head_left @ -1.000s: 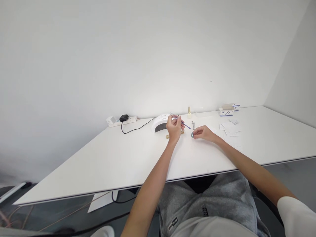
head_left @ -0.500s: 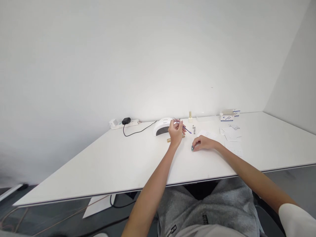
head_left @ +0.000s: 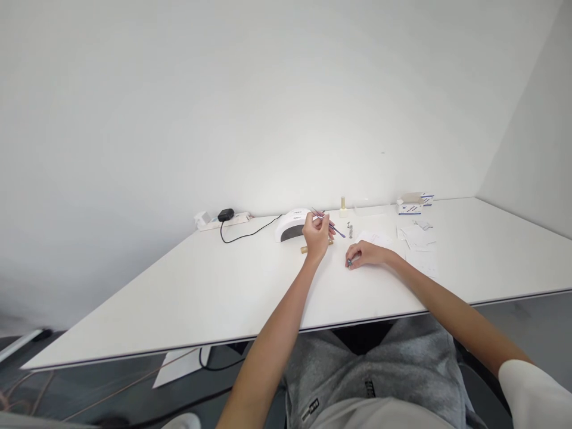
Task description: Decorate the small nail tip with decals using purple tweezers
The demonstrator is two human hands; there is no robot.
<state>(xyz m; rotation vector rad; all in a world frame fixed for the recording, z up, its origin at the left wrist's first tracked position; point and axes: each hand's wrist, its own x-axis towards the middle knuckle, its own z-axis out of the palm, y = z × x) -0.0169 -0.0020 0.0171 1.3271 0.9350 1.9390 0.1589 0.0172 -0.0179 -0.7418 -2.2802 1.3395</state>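
My left hand (head_left: 316, 237) is closed around a thin bluish-purple metal tool (head_left: 338, 232) that looks like a cuticle pusher. Its flattened end points down to the right. Lower and to the right, my right hand (head_left: 367, 254) pinches a small shiny teal-green piece (head_left: 349, 262) just above the white table; its exact kind is too small to tell. A gold tube-like thing (head_left: 304, 249) lies partly hidden behind my left hand. Close behind that hand stands a white domed nail lamp (head_left: 292, 219) with a dark opening.
Along the wall are a power strip (head_left: 241, 219) with a black adapter (head_left: 226, 214) and a cream nail polish bottle (head_left: 343, 207). Small silvery bits (head_left: 351, 231) lie between the hands. Papers (head_left: 419, 237) and an opened white-and-blue box (head_left: 410, 207) are at right.
My right fingers have shifted slightly around the teal-green piece, which now looks turned and more covered. My left hand keeps its hold on the tool. The whole view has tilted a little.
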